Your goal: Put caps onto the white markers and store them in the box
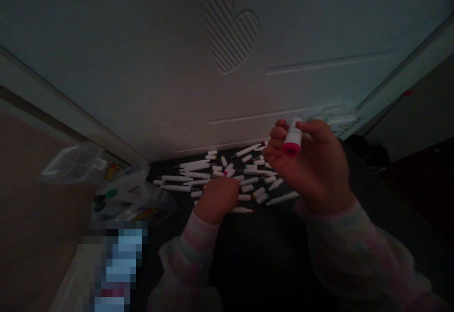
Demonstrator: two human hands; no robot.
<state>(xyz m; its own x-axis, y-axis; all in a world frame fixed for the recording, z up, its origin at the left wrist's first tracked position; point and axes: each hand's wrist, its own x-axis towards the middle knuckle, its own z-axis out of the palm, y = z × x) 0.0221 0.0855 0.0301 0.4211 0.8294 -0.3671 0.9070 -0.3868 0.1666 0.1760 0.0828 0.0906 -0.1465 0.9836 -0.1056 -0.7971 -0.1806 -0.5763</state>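
My right hand point(312, 165) is raised palm up at the right, with thumb and fingers closed on a white marker point(294, 134). The marker's pinkish-red end faces me. I cannot tell how long the marker is, as it points away. Low over a pile of white markers and caps point(193, 165) is my left hand point(219, 199), back upward. Its fingers are hidden, so whether it grips anything does not show. Loose caps point(260, 193) with coloured ends lie among uncapped marker bodies point(282, 198) on the dark surface point(262, 246).
A clear plastic bag or case point(133, 198) holding dark and green-ended items stands at the left. Behind the pile rises a pale panel point(142, 66) with embossed hearts. Another clear package point(340, 118) leans at the right. A blurred-out bright object point(120, 264) sits lower left.
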